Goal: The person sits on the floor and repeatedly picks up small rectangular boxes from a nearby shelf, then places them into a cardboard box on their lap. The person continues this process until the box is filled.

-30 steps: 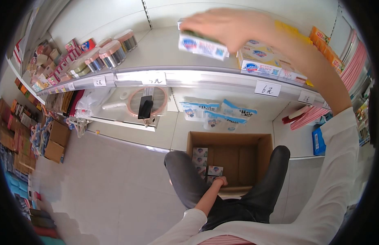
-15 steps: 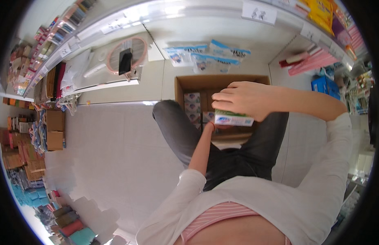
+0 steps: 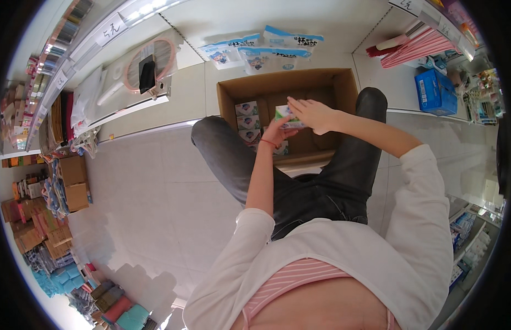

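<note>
Over an open brown cardboard box, I hold a small white-and-green printed carton. My left hand closes round its left and near side, fingers partly beneath it. Across its right end lies my right hand, fingers long over the top and thumb on the near side; that end is hidden. Inside the cardboard box, a column of similar small white cartons stands along the left wall. Part of another white carton shows just below my left wrist.
My knees flank the cardboard box. Behind it, white-and-blue plastic packets lean on the shelf back. A pink-rimmed racket with a black phone-like thing lies left on the low shelf. A blue pack sits right.
The view has shifted, showing more of the cardboard box's inside. Both hands and the small carton are lower over the box, and the carton has turned. My left hand is now in plainer sight.
</note>
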